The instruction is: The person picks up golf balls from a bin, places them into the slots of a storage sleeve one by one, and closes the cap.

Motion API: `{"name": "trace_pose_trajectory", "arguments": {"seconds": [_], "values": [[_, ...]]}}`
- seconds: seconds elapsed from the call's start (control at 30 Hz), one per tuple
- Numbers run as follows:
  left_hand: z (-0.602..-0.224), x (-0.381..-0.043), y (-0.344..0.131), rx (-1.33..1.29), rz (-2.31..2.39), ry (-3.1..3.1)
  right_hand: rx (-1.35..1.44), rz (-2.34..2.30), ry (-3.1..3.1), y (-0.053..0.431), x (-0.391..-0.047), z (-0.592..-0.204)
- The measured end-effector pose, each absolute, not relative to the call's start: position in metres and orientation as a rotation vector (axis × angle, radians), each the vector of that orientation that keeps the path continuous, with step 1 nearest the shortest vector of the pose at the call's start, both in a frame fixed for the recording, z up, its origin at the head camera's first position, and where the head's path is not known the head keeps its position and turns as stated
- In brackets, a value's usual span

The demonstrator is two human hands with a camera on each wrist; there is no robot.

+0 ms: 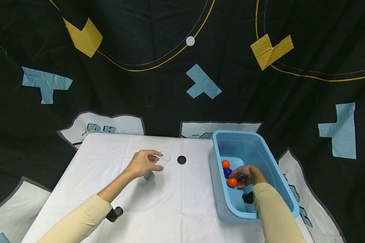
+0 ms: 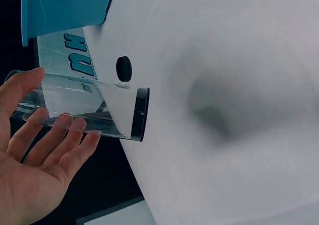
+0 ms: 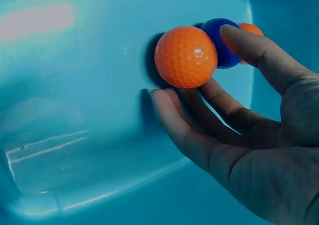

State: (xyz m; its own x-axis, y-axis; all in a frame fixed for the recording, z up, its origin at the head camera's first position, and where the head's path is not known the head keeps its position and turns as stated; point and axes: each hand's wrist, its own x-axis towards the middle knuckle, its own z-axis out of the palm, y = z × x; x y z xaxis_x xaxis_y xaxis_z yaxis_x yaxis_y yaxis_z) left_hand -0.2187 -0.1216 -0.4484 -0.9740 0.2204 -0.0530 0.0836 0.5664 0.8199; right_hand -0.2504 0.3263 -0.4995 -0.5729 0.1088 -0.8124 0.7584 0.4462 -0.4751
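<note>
A clear plastic cylinder (image 2: 87,98) is clamped, presumably for steadiness, by the left grip (image 1: 142,164). The right grip (image 1: 249,174) is parted beside an orange dimpled ball (image 3: 182,59).

Tube (image 2: 99,99) left — balls (image 1: 227,173) in bin (image 1: 247,145)

Looking straight out at a dark, creased backdrop (image 1: 164,111), marked with blue T-shaped patches (image 1: 202,81) and notched yellow patches (image 1: 85,37), swept by curving yellow lines (image 1: 134,70) and white discs (image 1: 190,41). Then down to a white-covered table (image 1: 197,199), with white, dark-edged panels (image 1: 118,123) behind and alongside, some blue-lettered!
</note>
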Motion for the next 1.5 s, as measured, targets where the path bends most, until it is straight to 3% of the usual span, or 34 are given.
{"name": "trace_pose_trajectory", "arguments": {"seconds": [0.83,1.5], "values": [[-0.449,-0.219,-0.123,0.269,1.345,2.663,0.688,-1.131,1.931,0.325,-0.247,-0.492],[-0.448,-0.217,-0.122,0.281,1.341,2.721,0.476,-1.268,1.887,0.336,-0.257,-0.439]]}}
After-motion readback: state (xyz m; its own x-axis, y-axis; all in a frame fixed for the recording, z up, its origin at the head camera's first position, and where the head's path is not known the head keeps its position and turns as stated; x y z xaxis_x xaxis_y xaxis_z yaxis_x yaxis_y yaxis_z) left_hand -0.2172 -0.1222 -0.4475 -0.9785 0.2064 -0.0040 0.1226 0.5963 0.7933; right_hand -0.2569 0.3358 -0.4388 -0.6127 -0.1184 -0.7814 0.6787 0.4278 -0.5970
